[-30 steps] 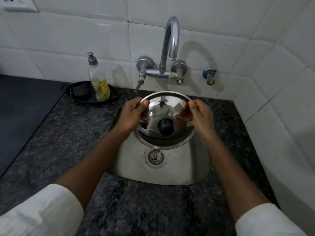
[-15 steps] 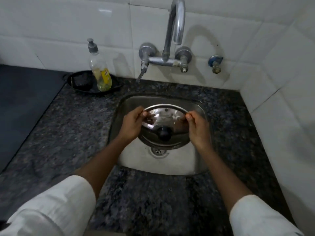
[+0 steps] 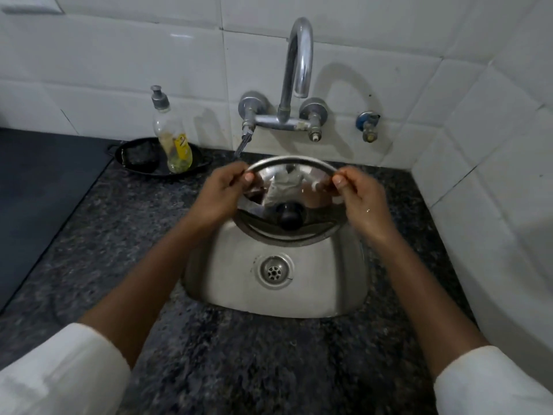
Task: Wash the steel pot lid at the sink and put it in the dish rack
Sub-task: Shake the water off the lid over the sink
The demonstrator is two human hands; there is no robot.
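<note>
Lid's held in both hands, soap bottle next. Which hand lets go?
Left, probably. The left hand grips the lid on the side nearer the soap bottle; the right hand would have to cross the lid.

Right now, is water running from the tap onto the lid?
No, the tap spout shows no stream, and the lid is held by its rim in the left hand and right hand above the sink.

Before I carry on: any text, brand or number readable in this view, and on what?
None can be read.
Soap bottle: its yellow label carries print, too blurred to read.
Switch plate on the wall, top left: no markings legible.
Lid, tap, sink: no markings visible.
</note>
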